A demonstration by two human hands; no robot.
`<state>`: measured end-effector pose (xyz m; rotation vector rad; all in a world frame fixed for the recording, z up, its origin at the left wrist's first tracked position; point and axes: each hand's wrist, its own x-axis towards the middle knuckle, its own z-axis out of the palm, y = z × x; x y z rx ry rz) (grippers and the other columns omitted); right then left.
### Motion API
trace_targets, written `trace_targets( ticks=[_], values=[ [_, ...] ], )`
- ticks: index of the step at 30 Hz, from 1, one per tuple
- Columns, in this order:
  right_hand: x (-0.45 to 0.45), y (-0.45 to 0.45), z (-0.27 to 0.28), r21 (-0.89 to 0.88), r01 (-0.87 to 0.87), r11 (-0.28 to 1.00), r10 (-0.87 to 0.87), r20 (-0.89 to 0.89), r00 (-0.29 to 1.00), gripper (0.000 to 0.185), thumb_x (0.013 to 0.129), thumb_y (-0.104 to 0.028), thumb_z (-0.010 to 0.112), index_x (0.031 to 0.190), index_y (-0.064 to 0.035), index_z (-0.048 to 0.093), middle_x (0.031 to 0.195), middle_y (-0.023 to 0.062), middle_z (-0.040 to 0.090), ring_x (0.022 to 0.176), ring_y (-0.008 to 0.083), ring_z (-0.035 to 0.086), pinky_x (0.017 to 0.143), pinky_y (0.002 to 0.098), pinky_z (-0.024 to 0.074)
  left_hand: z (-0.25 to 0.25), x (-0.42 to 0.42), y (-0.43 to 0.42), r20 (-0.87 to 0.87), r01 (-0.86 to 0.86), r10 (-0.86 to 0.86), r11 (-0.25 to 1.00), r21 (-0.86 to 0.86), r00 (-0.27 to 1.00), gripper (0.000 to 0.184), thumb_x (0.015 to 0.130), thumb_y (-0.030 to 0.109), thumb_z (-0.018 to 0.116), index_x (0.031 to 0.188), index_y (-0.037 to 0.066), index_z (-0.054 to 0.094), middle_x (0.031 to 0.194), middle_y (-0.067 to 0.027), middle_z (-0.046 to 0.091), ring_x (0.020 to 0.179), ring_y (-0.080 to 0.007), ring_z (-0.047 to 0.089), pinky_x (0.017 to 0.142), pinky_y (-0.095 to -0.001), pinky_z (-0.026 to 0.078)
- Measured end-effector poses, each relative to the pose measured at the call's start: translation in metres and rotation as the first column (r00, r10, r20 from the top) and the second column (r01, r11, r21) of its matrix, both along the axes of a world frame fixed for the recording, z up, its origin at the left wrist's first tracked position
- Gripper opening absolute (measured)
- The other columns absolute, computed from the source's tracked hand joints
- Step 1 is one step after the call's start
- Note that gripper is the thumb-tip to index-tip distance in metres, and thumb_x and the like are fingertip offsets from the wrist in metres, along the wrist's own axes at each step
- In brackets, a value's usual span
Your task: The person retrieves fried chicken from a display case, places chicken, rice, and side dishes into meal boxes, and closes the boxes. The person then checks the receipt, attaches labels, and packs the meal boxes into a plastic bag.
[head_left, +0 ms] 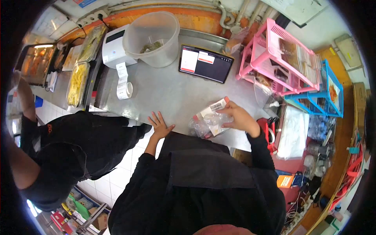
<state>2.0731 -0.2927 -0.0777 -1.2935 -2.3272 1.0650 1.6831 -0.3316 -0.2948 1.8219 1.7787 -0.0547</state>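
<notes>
My left hand (158, 126) rests on the front edge of the steel counter (160, 90), its fingers spread and nothing in it. On the right, my right hand (239, 118) is closed, with its fingertips pinched on a clear plastic bag (217, 119). Under and around the bag is a white and red box (211, 110) with a barcode on its far end. Crumpled clear plastic also covers the box's near left side. Whether the box is inside the plastic or only beneath it, I cannot tell.
A tablet (205, 64), a translucent bucket (153, 39) and a label printer (115, 47) with a paper roll (124, 91) stand behind. Pink shelves (270, 58) and a blue rack (333, 96) are to the right. A co-worker in black (90, 145) stands close on the left.
</notes>
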Motion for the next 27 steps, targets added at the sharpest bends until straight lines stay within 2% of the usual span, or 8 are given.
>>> trace_targets(
  ticks=[2,7,10,12,16,19,21,27],
  values=[
    [-0.008,-0.009,0.002,-0.032,0.055,0.998,-0.055,0.019,0.998,0.059,0.062,-0.01,0.082,0.118,-0.0134,0.064,0.105,0.0122,0.053,0.105,0.0297,0.054,0.09,0.0353,0.0458,0.0,0.002,-0.001,-0.032,-0.01,0.011,1.0,0.02,0.999,0.121,0.077,0.067,0.058,0.143,-0.009,-0.008,0.139,-0.0436,-0.024,0.124,-0.0581,-0.034,0.099,-0.0664,-0.019],
    [-0.017,-0.021,-0.01,0.42,0.062,0.905,-0.071,0.006,0.997,0.018,0.077,-0.012,0.064,0.093,-0.0062,0.06,0.091,0.0086,0.056,0.088,0.0287,0.059,0.073,0.0393,0.0497,0.021,0.016,-0.007,-0.112,-0.105,0.112,0.992,0.065,0.987,0.117,0.076,0.06,0.065,0.146,-0.004,-0.003,0.146,-0.039,-0.014,0.131,-0.0578,-0.022,0.107,-0.0632,-0.007],
    [-0.013,-0.025,-0.02,0.472,0.047,0.881,-0.04,-0.025,0.999,0.012,0.078,-0.01,0.061,0.086,-0.0034,0.054,0.089,0.0112,0.053,0.081,0.0316,0.058,0.069,0.0426,0.0491,0.025,0.03,-0.021,0.148,-0.297,0.276,0.943,0.15,0.95,0.114,0.075,0.053,0.07,0.147,-0.002,0.001,0.149,-0.0356,-0.006,0.137,-0.0527,-0.01,0.112,-0.0578,0.003],
    [-0.012,-0.026,-0.028,0.538,0.001,0.843,0.049,-0.079,0.996,0.007,0.077,-0.004,0.057,0.079,-0.0024,0.05,0.084,0.0136,0.051,0.077,0.0363,0.056,0.065,0.0464,0.0469,0.045,0.052,-0.043,0.517,-0.314,0.181,0.932,0.183,0.837,0.113,0.074,0.048,0.074,0.147,-0.002,0.004,0.152,-0.0307,0.0,0.141,-0.0449,-0.002,0.115,-0.0508,0.006],
    [-0.026,-0.028,-0.047,0.401,0.055,0.914,0.097,-0.35,0.932,0.014,0.077,0.001,0.049,0.087,0.0,0.058,0.083,0.0166,0.057,0.077,0.0379,0.055,0.071,0.044,0.0433,0.127,0.107,-0.105,0.622,-0.352,0.096,0.885,0.304,0.777,0.111,0.075,0.048,0.073,0.148,0.001,0.005,0.154,-0.025,0.004,0.143,-0.0401,0.001,0.116,-0.0469,0.007],
    [-0.062,-0.054,-0.023,0.524,-0.226,0.821,0.443,-0.336,0.832,0.019,0.079,-0.001,0.048,0.092,0.0005,0.062,0.089,0.0174,0.06,0.081,0.035,0.056,0.082,0.0421,0.0381,0.164,0.141,-0.158,0.552,-0.446,0.156,0.779,0.442,0.819,0.096,0.077,0.042,0.073,0.146,0.002,0.02,0.151,-0.0261,0.014,0.142,-0.0416,0.007,0.115,-0.0474,0.012],
    [-0.077,-0.082,-0.012,0.517,-0.289,0.806,0.491,-0.309,0.815,0.02,0.08,-0.002,0.049,0.094,0.0005,0.064,0.093,0.0182,0.062,0.086,0.0343,0.057,0.088,0.0418,0.0324,0.186,0.159,-0.193,0.547,-0.571,0.284,0.67,0.475,0.788,0.087,0.078,0.039,0.072,0.144,0.004,0.028,0.15,-0.0262,0.019,0.142,-0.0416,0.009,0.115,-0.0479,0.014],
    [-0.126,-0.159,0.001,0.419,-0.741,0.524,0.845,-0.364,0.392,0.023,0.081,0.0,0.049,0.098,0.0016,0.064,0.1,0.0199,0.063,0.09,0.0372,0.058,0.083,0.0431,0.0404,0.2,0.195,-0.303,0.47,-0.675,0.522,0.323,0.663,0.711,0.056,0.083,0.029,0.068,0.132,0.009,0.048,0.142,-0.0137,0.04,0.133,-0.0344,0.033,0.107,-0.0448,0.028]
  ],
)
